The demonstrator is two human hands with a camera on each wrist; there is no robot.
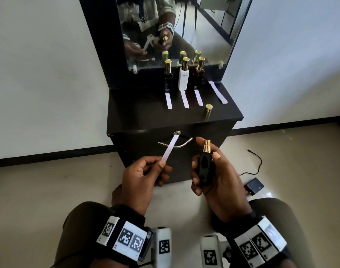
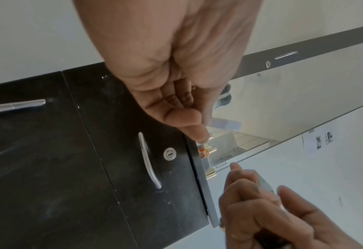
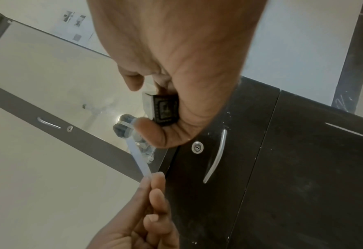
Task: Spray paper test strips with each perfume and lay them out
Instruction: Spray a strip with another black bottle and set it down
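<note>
My left hand point(image 1: 146, 171) pinches the near end of a white paper strip point(image 1: 170, 147), which slants up and to the right in front of the cabinet. My right hand point(image 1: 213, 171) grips an uncapped black perfume bottle point(image 1: 204, 169) upright, its gold nozzle point(image 1: 207, 145) level with the raised index finger. The bottle's base point(image 3: 164, 109) shows in the right wrist view, with the strip point(image 3: 139, 160) below it. On the cabinet top stand a black bottle point(image 1: 168, 76), a white bottle point(image 1: 184, 76) and an amber bottle point(image 1: 199, 74), each with a strip point(image 1: 184, 99) laid before it.
The loose gold cap point(image 1: 208, 110) stands on the black cabinet top point(image 1: 146, 113), and a further strip point(image 1: 217, 92) lies at its right. A mirror point(image 1: 175, 26) rises behind the bottles. A drawer handle point(image 1: 176, 144) is behind the held strip. A black box and cable point(image 1: 254, 185) lie on the floor.
</note>
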